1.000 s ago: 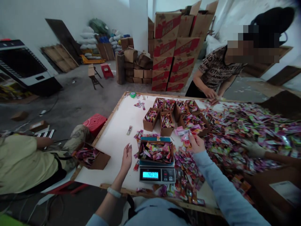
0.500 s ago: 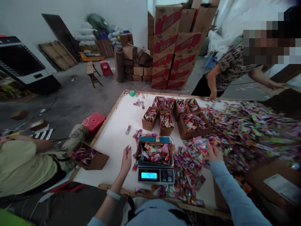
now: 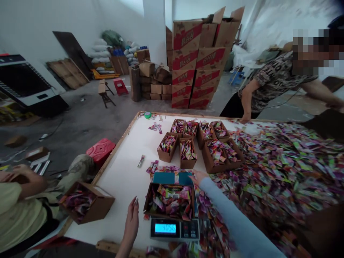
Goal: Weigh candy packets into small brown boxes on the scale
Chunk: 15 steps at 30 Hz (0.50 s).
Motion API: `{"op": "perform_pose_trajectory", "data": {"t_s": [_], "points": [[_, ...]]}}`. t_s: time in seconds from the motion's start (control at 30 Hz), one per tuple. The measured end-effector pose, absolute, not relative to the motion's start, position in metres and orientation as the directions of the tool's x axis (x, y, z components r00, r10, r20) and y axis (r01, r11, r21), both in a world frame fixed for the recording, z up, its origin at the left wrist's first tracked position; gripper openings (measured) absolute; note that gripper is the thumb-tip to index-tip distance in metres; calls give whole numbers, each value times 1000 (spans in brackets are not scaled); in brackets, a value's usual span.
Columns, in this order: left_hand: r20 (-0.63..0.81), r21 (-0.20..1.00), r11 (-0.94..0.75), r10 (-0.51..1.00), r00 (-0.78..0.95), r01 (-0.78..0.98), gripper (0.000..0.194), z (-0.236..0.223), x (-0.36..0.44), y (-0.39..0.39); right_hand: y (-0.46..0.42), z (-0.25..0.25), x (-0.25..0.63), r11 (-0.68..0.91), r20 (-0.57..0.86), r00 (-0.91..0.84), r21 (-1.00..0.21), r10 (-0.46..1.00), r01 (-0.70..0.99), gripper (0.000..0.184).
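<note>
A brown carton of small colourful wrapped packets (image 3: 172, 200) sits on the blue platform (image 3: 162, 178) of a digital scale (image 3: 174, 229), whose lit display reads 4056. My left hand (image 3: 131, 218) is just left of the carton, fingers stretched out and holding nothing. At the carton's far right corner, my right hand (image 3: 198, 177) reaches over the platform's edge with its fingers extended; part of the fingertips is hard to make out. A single packet (image 3: 176, 178) lies on the platform behind the carton. Loose packets (image 3: 215, 218) lie right of the scale.
Several filled cartons (image 3: 188, 154) stand farther back on the white table (image 3: 129, 147). A large heap of packets (image 3: 290, 168) covers the right side. Another filled carton (image 3: 99, 206) stands left, beside a seated person (image 3: 24, 208). Across the table another person (image 3: 276, 82) leans over the heap.
My right hand has moved left from the loose packets to the scale platform's far right corner. My left hand stays left of the carton. The camera view has shifted; the display still reads 4056.
</note>
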<state>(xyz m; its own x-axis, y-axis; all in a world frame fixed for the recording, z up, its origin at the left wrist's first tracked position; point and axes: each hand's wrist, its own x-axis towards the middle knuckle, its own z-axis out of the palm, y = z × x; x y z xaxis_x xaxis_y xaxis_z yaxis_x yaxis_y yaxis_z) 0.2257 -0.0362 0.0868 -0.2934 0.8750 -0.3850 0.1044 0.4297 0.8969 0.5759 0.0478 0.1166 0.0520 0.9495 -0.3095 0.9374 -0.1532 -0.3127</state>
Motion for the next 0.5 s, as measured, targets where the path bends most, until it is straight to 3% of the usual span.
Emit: {"op": "perform_pose_trajectory", "data": {"t_s": [0.1, 0.23, 0.37, 0.5], "points": [[-410, 880, 462, 857, -312, 111, 62, 84, 222, -48, 88, 102, 529, -141, -402, 9, -301, 916, 943, 41], [-430, 878, 472, 851, -301, 81, 67, 76, 211, -61, 108, 87, 502, -170, -500, 0, -295, 866, 940, 31], [-462, 862, 503, 831, -310, 65, 65, 74, 209, -61, 87, 97, 542, -239, -488, 82, -269, 869, 933, 38], [-596, 791, 611, 755, -274, -35, 62, 78, 230, -43, 29, 116, 607, -414, -477, 294, -167, 828, 895, 49]]}}
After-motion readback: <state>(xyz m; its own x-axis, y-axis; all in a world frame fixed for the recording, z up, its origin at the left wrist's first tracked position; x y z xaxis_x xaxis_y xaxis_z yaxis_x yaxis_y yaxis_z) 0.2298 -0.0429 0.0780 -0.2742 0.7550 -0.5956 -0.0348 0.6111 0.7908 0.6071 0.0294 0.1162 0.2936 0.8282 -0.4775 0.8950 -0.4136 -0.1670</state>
